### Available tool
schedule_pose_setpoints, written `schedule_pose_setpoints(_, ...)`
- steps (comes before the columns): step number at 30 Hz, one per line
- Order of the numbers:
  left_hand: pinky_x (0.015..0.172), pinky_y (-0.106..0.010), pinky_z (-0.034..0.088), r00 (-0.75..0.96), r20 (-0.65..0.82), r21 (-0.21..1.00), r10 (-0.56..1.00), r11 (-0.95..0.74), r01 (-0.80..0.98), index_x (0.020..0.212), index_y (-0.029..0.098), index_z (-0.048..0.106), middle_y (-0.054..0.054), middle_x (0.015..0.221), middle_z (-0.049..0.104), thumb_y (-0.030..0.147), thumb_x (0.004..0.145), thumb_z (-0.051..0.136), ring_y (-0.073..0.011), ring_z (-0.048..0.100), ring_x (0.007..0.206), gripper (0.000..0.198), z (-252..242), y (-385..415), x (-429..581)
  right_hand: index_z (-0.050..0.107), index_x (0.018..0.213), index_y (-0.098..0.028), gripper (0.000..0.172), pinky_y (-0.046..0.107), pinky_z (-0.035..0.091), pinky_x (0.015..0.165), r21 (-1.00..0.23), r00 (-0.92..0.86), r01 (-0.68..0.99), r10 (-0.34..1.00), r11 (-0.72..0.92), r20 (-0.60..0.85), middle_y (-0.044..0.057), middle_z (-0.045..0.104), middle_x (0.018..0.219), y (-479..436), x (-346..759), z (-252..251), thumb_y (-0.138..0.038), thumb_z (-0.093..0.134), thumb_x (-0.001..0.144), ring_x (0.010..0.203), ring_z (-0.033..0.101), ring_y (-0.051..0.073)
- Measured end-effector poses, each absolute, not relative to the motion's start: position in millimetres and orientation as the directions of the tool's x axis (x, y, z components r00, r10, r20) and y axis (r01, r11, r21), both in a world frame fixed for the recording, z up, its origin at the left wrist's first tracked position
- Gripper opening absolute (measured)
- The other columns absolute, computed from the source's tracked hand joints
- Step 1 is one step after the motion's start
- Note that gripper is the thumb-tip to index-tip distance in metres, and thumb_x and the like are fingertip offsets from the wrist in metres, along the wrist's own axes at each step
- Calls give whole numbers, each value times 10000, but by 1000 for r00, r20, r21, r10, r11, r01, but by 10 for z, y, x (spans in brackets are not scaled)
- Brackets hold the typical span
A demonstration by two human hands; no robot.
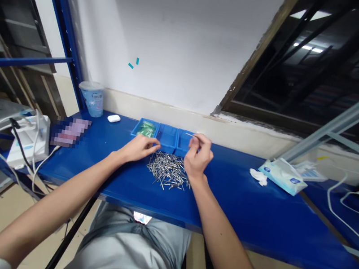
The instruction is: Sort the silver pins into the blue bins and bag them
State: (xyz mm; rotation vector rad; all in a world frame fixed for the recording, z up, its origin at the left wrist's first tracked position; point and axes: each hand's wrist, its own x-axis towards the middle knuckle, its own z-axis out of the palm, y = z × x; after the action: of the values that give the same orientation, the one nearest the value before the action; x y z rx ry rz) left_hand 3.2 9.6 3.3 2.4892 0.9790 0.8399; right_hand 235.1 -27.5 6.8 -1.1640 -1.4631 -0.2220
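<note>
A loose pile of thin silver metal pins, like nails or rivets, lies on the blue table. My right hand is raised at the pile's right side. Its thumb and fingertips pinch one thin pin, held nearly level over the right compartment of a blue tray. At the pile's upper left edge hovers my left hand, palm down. Its thumb and index finger point right with a small gap, and nothing shows between them. Green packets fill part of the tray's left compartment.
A blue cup and a white earbud case stand at the back left. Further left are a blurred-out flat item and a white power strip with cables. A tissue pack and crumpled tissue lie right.
</note>
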Motion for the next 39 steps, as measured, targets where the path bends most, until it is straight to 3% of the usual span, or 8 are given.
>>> schedule_pose_setpoints(2, 590, -276, 331, 655, 331, 461, 679, -722, 515, 1050, 159, 759, -4, 611, 612, 379, 1007, 532, -137, 515, 540, 319, -11, 138, 27, 642, 1186, -191, 395, 375, 524, 794, -476, 218, 756, 513, 449, 830, 135, 754, 990, -252, 2363, 77, -400, 319, 1093, 823, 717, 243)
schedule_pose_setpoints(4, 589, -276, 328, 680, 277, 430, 679, -720, 544, 1059, 162, 761, -6, 611, 617, 348, 988, 547, -143, 527, 542, 293, -47, 171, 28, 642, 1249, -187, 373, 378, 523, 795, -447, 143, 798, 593, 405, 792, 147, 764, 1075, -216, 2358, 93, -381, 369, 1085, 881, 725, 260)
schedule_pose_setpoints(8, 621, -282, 347, 610, 220, 347, 761, -646, 680, 1057, 180, 767, -36, 694, 677, 316, 968, 555, -170, 582, 613, 267, -70, 194, 34, 646, 1307, -216, 319, 354, 505, 779, -372, 0, 871, 758, 321, 652, 113, 760, 1195, -166, 2337, 115, -287, 463, 1056, 947, 727, 263)
schedule_pose_setpoints(13, 658, -304, 382, 560, 147, 282, 815, -577, 766, 1047, 201, 780, -76, 766, 707, 330, 965, 577, -216, 630, 693, 254, -57, 170, 50, 707, 1120, -243, 235, 300, 464, 772, -326, -128, 865, 796, 381, 592, 55, 773, 1090, -183, 2326, 105, -270, 482, 1057, 929, 715, 222)
schedule_pose_setpoints(21, 632, -298, 383, 508, 128, 325, 852, -520, 790, 1065, 229, 771, -55, 787, 716, 302, 929, 602, -219, 641, 723, 229, -59, 126, 98, 720, 1118, -240, 239, 279, 396, 747, -221, -426, 817, 815, 533, 392, 49, 791, 998, -219, 2239, 57, -259, 487, 1067, 888, 718, 204)
schedule_pose_setpoints(31, 621, -283, 399, 400, 132, 383, 907, -419, 823, 956, 241, 772, -25, 797, 740, 230, 841, 615, -228, 676, 782, 195, -44, 63, 188, 754, 1176, -259, 294, 303, 411, 752, -94, -424, 888, 881, 450, 211, 103, 807, 1039, -256, 2119, 45, -321, 491, 1060, 930, 741, 260)
schedule_pose_setpoints(39, 631, -281, 409, 455, 132, 324, 881, -472, 820, 982, 233, 740, -33, 791, 735, 231, 882, 589, -231, 686, 799, 181, -48, 64, 170, 746, 1089, -232, 306, 303, 408, 765, -36, -385, 918, 908, 396, 163, 126, 794, 1042, -257, 2082, 16, -296, 447, 1069, 967, 735, 265)
